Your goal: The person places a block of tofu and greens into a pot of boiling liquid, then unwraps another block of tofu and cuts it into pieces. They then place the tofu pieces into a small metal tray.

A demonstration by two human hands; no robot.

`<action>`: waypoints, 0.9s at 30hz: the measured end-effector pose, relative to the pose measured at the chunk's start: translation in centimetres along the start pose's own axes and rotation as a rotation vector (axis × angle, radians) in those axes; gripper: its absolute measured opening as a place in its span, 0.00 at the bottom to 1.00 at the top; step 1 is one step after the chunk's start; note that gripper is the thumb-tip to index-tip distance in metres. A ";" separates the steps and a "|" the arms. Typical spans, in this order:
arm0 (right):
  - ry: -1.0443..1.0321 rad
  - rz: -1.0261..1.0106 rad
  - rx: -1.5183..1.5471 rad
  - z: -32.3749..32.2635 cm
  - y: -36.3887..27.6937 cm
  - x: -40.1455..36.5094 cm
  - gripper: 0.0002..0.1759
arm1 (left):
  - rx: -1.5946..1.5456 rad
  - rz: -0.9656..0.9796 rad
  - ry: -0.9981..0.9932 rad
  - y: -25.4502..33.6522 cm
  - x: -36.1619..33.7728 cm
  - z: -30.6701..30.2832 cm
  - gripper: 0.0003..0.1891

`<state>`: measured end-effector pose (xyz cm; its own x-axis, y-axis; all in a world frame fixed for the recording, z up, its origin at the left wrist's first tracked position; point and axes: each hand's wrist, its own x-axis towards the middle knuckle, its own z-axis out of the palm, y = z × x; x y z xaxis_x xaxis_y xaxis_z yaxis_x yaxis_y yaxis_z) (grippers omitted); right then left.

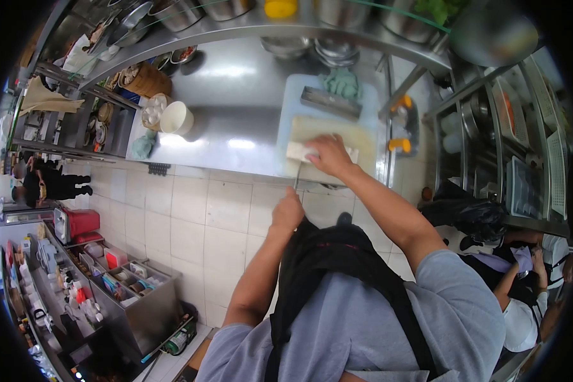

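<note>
My left hand [289,209] is closed around the handle of a knife [298,173]. Its thin blade shows nearly edge-on and points toward the board. My right hand [328,155] presses down on a long white block [295,151], thumb and fingers gripping it from above; what the block is made of I cannot make out. Under it is a cream-coloured cutting board [305,126], lying on a larger pale blue board [291,95]. The knife's tip meets the near side of the block, close to my right thumb.
Behind the block lie a long grey metal piece [331,102] and a green cloth [341,83]. A white tub [176,118] stands on the steel counter [229,114]. Overhead runs a steel shelf [248,30]. Other people [522,299] are at the right.
</note>
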<state>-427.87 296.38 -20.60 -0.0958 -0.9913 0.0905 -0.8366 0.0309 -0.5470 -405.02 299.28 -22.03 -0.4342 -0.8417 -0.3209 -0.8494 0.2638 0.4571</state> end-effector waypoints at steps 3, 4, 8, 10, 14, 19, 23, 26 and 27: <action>0.006 0.011 0.016 -0.3 0.0 0.1 0.18 | -0.164 0.094 -0.023 -1.6 1.2 -1.6 0.12; -0.019 0.022 0.025 -0.5 0.0 0.0 0.18 | -0.220 0.044 -0.108 -1.3 1.2 -2.9 0.13; -0.050 0.024 0.028 -0.7 0.1 -0.3 0.20 | -0.078 0.097 0.004 -0.8 0.7 -2.2 0.13; -0.020 0.030 0.038 -0.5 0.3 -0.4 0.21 | -0.019 0.097 0.055 0.2 0.3 -2.2 0.12; 0.163 -0.011 0.073 0.0 0.8 -0.8 0.22 | -0.007 0.047 0.055 2.8 -1.2 -3.7 0.12; 0.024 0.039 0.049 -1.2 1.0 -1.3 0.19 | -0.007 0.045 0.028 4.1 -2.5 -4.5 0.13; -0.010 0.049 0.039 -1.3 1.0 -1.1 0.17 | 0.004 0.048 0.013 4.5 -3.2 -4.6 0.12; -0.003 0.045 0.044 -1.3 1.1 -1.0 0.16 | 0.010 0.050 0.008 4.6 -3.3 -4.4 0.12; -0.003 0.045 0.045 -1.2 1.1 -1.0 0.16 | 0.013 0.051 0.008 4.6 -3.3 -4.3 0.11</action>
<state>-429.37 297.57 -20.29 -0.1310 -0.9894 0.0627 -0.8063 0.0696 -0.5874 -406.18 301.27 -15.26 -0.4751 -0.8305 -0.2908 -0.8298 0.3129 0.4621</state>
